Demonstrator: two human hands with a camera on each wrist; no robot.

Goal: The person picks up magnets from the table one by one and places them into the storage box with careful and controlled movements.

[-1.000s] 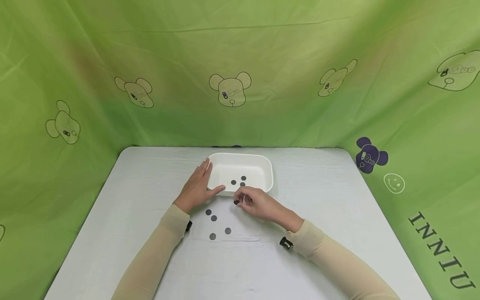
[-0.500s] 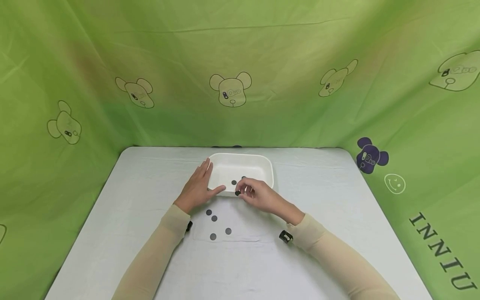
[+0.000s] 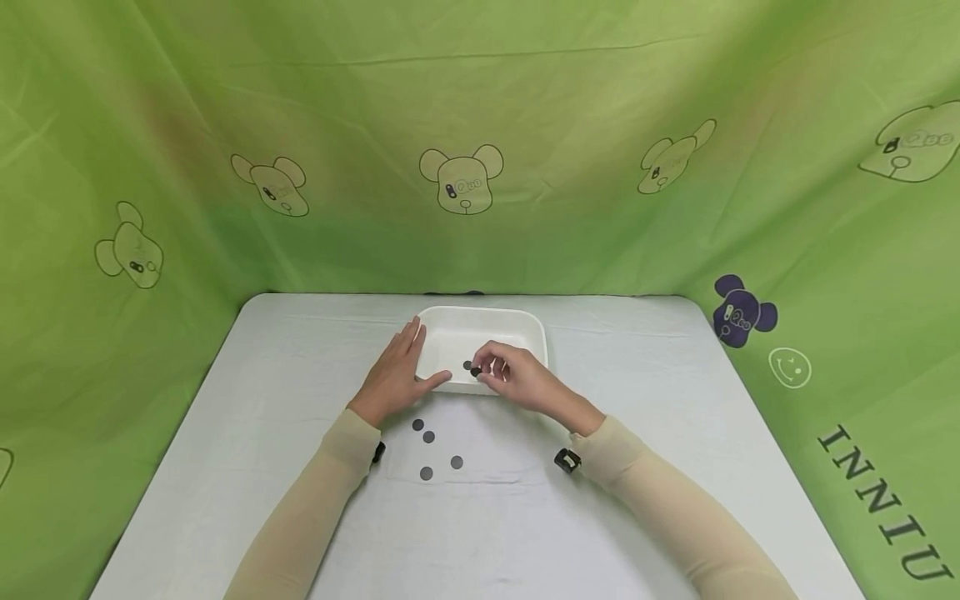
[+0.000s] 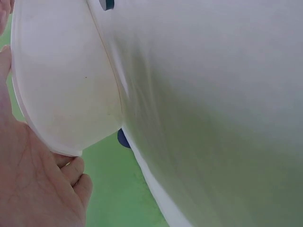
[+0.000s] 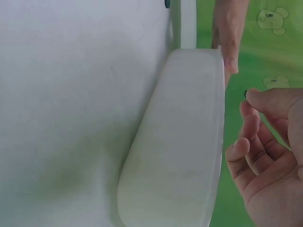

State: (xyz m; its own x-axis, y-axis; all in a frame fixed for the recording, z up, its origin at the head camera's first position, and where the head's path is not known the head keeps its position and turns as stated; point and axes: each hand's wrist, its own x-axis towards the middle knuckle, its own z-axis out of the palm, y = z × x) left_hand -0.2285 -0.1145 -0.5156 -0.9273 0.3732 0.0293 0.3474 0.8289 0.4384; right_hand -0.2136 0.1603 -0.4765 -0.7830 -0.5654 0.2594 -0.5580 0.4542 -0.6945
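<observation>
My right hand (image 3: 521, 382) pinches a small black disc (image 3: 476, 372) between thumb and fingertips, over the near side of a white rectangular tray (image 3: 534, 329). In the right wrist view the disc (image 5: 245, 93) shows as a thin dark edge above the tray's rim. Another dark disc (image 3: 467, 365) lies inside the tray, right beside the held one; the hand hides others. At the tray's left end my left hand (image 3: 392, 373) rests with straight fingers along the side and its thumb over the near rim.
In front of the tray, several loose dark discs (image 3: 457, 462) lie on the white-covered table (image 3: 615, 367). Green printed cloth (image 3: 465, 250) hangs close behind the table and along both sides. Each wrist carries a small black device (image 3: 567, 460).
My right hand has carried the pinched disc from in front of the tray up and over its near rim. The left hand and the loose discs on the table have stayed put.
</observation>
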